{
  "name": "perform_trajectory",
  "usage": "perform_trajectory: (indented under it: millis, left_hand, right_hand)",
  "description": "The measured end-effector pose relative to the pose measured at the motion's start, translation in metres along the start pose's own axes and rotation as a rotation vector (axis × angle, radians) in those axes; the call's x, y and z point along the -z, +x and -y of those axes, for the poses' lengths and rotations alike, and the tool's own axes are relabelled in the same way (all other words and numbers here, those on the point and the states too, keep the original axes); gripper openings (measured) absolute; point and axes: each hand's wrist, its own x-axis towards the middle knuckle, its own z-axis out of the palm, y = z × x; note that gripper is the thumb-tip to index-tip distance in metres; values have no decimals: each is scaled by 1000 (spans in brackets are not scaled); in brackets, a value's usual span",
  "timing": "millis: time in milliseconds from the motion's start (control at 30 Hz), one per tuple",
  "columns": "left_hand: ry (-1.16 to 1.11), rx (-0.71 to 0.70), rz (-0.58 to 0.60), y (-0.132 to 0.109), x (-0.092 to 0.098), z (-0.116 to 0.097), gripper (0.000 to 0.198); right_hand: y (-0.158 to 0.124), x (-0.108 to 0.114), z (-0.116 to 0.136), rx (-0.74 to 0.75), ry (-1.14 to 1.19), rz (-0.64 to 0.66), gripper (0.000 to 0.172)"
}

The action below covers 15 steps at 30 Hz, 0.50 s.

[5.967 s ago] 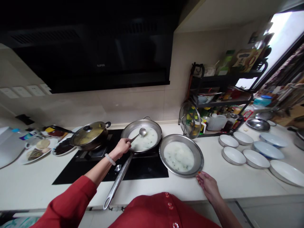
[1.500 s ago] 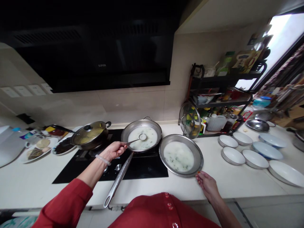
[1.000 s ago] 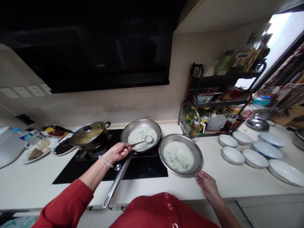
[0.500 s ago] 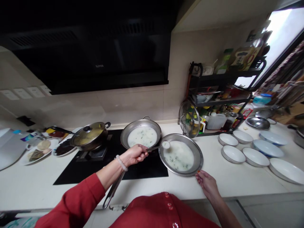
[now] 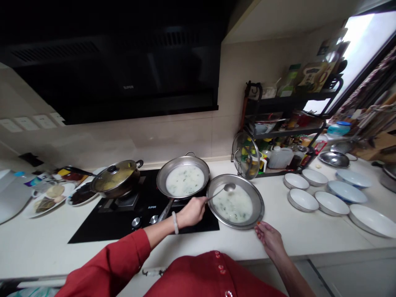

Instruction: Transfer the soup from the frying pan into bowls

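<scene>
One ladle (image 5: 229, 187) juts rightward from the left hand (image 5: 192, 212).

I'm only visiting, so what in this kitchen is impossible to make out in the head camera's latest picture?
All in the head view:
Ladle: the end of its handle is covered by the left hand.
Pan handle: far end hidden behind the left arm.
Dark food: too blurred to identify.
Green-capped bottle: label too blurred to read.
Metal pot: cut off by the right edge.
</scene>
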Motion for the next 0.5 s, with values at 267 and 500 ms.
perform_trajectory:
  millis: [267,500]
  left_hand:
    - [-497,352,-208,4,83,17,9]
    - [-268,537,-426,5,120,57,2]
  right_hand:
    - [1,1,1,12,-40,11,27]
    - [3,1,-1,17,-45,3,33]
